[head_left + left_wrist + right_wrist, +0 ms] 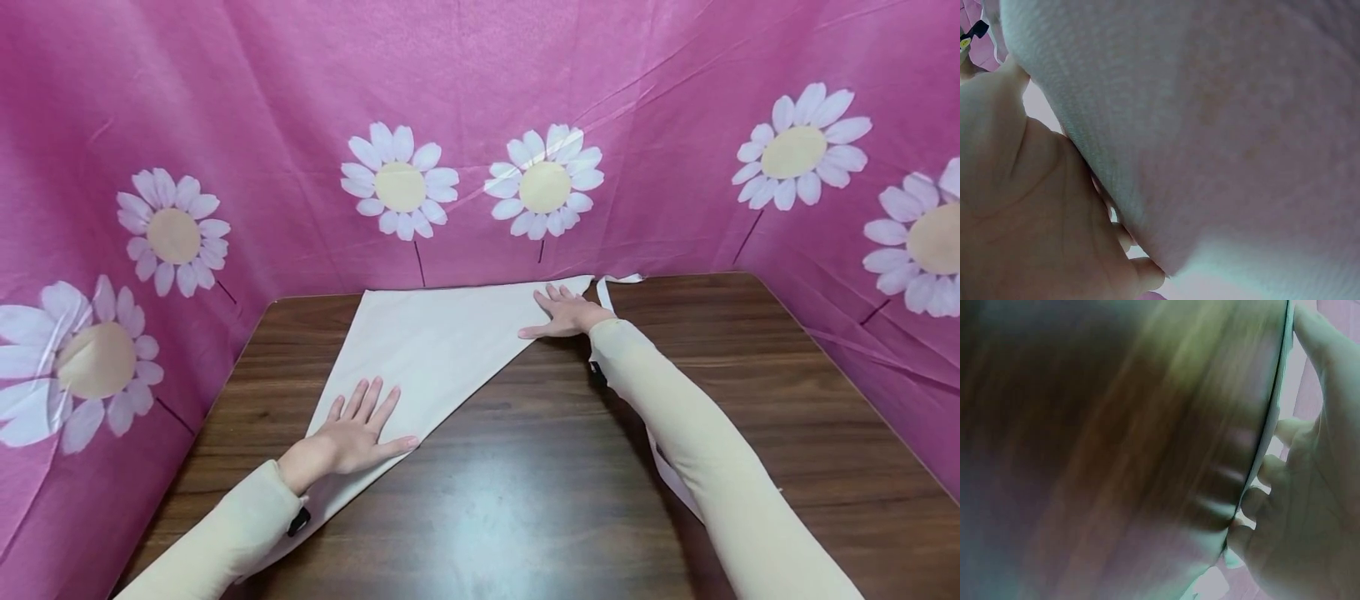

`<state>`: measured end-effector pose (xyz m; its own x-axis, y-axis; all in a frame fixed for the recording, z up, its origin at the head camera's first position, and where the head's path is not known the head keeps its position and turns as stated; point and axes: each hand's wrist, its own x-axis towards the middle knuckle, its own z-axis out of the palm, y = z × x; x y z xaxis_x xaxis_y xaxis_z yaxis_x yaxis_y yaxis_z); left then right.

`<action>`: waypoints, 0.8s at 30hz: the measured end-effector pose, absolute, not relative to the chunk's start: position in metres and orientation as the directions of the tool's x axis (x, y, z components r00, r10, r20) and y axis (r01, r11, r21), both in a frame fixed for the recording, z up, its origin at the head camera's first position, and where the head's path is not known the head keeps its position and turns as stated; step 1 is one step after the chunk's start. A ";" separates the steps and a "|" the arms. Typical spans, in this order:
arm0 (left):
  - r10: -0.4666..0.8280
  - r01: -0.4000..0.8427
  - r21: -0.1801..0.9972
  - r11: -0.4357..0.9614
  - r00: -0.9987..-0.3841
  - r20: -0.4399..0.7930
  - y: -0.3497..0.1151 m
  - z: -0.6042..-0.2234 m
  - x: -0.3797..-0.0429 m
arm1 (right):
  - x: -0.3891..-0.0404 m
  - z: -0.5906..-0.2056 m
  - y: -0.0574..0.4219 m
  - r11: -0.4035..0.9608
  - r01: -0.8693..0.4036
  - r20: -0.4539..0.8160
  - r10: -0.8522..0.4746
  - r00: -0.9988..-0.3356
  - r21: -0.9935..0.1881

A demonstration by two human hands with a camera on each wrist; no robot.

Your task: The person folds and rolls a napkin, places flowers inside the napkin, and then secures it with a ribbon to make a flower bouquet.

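Observation:
A white cloth (pixel 442 342) lies flat on the table, its slanting near edge running from lower left to upper right. My left hand (pixel 352 437) rests on its lower left part, fingers spread and thumb along the slanting edge. Near the far right corner, my right hand (pixel 566 315) lies palm down with straight fingers on the cloth. A narrow white strap (pixel 606 292) trails beside that corner, and another white strip (pixel 671 475) shows partly behind my right forearm. In the left wrist view, cloth (pixel 1222 144) fills much of the frame beside my palm (pixel 1035 200).
The dark wooden table (pixel 510 517) stretches to both sides and toward me. A pink curtain (pixel 465 67) printed with white daisies hangs behind its back edge and along both sides. Small black devices (pixel 298 522) sit under my cream sleeves at the wrists.

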<state>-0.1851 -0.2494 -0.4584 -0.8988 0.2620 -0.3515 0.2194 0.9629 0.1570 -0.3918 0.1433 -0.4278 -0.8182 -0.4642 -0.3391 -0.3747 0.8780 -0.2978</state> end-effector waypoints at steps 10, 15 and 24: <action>0.263 0.223 0.151 0.963 -0.898 -0.353 -0.249 -0.459 -0.186 | -0.413 -0.442 0.161 0.934 -0.234 -0.387 -0.327 -0.862 -0.268; 0.263 0.225 0.144 0.964 -0.897 -0.354 -0.250 -0.461 -0.187 | -0.431 -0.461 0.172 0.945 -0.223 -0.374 -0.302 -0.877 -0.240; 0.248 0.207 0.147 0.967 -0.899 -0.360 -0.249 -0.460 -0.187 | -0.437 -0.466 0.178 0.934 -0.252 -0.360 -0.332 -0.872 -0.252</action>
<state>-0.1868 -0.2493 -0.4601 -0.8995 0.2478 -0.3600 0.2074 0.9671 0.1474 -0.4368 0.1783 -0.4657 -0.8720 -0.3320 -0.3598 -0.2520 0.9345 -0.2516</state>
